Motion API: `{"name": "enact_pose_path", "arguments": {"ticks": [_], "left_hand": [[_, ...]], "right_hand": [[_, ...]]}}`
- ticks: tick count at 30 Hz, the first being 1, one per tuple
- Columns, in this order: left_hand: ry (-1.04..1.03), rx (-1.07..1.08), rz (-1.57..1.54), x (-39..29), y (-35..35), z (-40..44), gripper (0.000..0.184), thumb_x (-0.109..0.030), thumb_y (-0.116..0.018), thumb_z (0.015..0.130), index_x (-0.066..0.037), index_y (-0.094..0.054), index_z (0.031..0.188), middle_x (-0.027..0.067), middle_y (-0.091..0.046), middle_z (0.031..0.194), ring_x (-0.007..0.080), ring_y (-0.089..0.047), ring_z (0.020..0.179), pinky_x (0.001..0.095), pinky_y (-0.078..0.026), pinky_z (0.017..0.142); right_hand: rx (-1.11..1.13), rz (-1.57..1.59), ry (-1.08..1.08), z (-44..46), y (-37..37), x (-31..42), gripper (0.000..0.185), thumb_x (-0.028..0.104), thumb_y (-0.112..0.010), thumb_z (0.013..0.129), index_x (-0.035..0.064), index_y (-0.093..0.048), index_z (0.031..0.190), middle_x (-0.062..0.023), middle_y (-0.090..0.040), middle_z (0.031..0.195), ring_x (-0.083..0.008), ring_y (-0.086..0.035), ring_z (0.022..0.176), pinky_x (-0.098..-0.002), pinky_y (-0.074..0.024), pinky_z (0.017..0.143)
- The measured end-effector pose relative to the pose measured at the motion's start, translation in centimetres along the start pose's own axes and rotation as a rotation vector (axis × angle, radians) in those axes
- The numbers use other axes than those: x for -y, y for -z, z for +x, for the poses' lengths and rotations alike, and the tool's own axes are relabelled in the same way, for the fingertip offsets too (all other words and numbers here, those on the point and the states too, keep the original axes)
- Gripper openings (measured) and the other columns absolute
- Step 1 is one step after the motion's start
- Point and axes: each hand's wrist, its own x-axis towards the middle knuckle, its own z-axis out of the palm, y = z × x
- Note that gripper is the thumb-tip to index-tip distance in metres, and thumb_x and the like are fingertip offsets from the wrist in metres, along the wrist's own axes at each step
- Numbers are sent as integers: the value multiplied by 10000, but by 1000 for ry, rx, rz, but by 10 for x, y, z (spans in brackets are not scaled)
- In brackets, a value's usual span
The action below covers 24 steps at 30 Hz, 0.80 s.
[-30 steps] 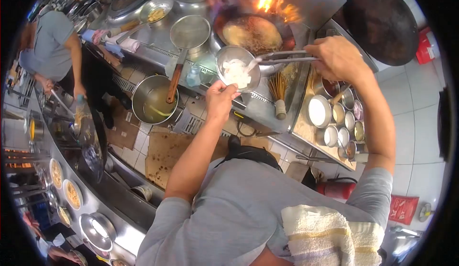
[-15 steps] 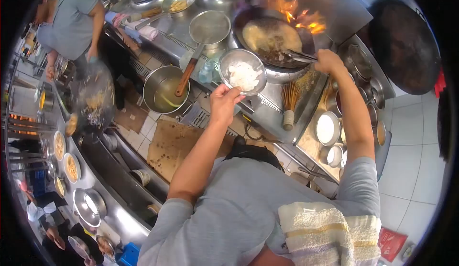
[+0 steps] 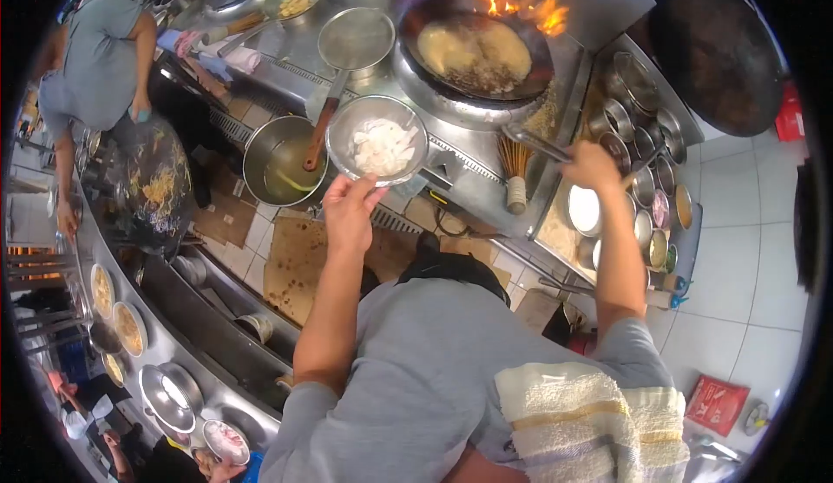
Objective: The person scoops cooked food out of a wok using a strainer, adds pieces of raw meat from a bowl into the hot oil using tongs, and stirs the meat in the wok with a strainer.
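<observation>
My left hand [image 3: 350, 214] grips the near rim of a metal bowl [image 3: 342, 127], thumb over the edge. White slices [image 3: 383, 146] of food lie in the bowl. Closed around a long-handled metal ladle [image 3: 540, 143] is my right hand [image 3: 592, 170]; the ladle's head points left and its wooden end [image 3: 644, 167] sticks out to the right. Beyond both hands, a wok [image 3: 542, 71] of bubbling yellowish liquid [image 3: 473, 53] sits on the burner, with flames [image 3: 547, 19] behind it. The ladle is outside the wok, near its front right side.
A pot [image 3: 286, 127] of liquid and a strainer [image 3: 356, 39] stand left of the wok. A bamboo brush [image 3: 515, 179] lies by the counter edge. Several seasoning bowls [image 3: 584, 210] are under my right forearm. A co-worker [image 3: 100, 58] handles another wok [image 3: 156, 184] at left.
The ladle has come out of the wok toward me, and my right hand is lower. My left hand has brought the bowl left and slightly nearer. The co-worker's wok has also shifted.
</observation>
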Motion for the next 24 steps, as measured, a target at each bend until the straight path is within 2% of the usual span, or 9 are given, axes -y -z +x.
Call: {"name": "enact_pose_path", "arguments": {"ticks": [2,4,12,17,20,24], "left_hand": [[20,23,-3,1,3,1,175,8,-692,870,-53,-566,764,65,-661,883,156,-653,816,328,-586,775],[41,55,-7,-1,4,2,174,5,-691,872,-55,-569,764,64,-664,882,156,-654,816,328,-585,774],[47,102,32,-2,7,-2,153,2,-689,876,-55,-584,780,64,-673,901,157,-656,822,332,-584,772],[59,72,43,-5,6,-5,108,1,-686,875,-49,-611,816,61,-679,916,155,-655,835,334,-581,777],[44,76,26,-2,9,-4,67,-1,-683,876,-44,-634,859,59,-683,931,153,-654,845,337,-576,786],[49,91,16,5,8,1,60,-1,-679,876,-44,-638,871,60,-686,942,153,-657,852,338,-572,793]], "right_hand": [[151,36,-106,28,-62,-2,386,296,-672,740,70,-743,1045,-225,-711,1028,-390,-682,993,-463,-533,898],[173,78,-209,27,-71,28,395,227,-618,751,1,-714,1060,-245,-692,1116,-394,-664,1068,-456,-522,940],[92,214,-291,34,-102,55,407,232,-633,753,-38,-702,1050,-269,-681,1112,-396,-662,1073,-454,-520,950],[62,203,-184,18,-94,45,390,236,-644,753,-7,-712,1049,-261,-689,1089,-394,-669,1049,-455,-529,934],[27,80,-161,5,-82,30,351,236,-651,748,47,-728,1033,-242,-701,1058,-390,-676,1025,-456,-540,909],[18,102,-77,-31,-12,45,361,239,-659,743,51,-724,1044,-228,-708,1038,-393,-681,1000,-453,-549,893]]}}
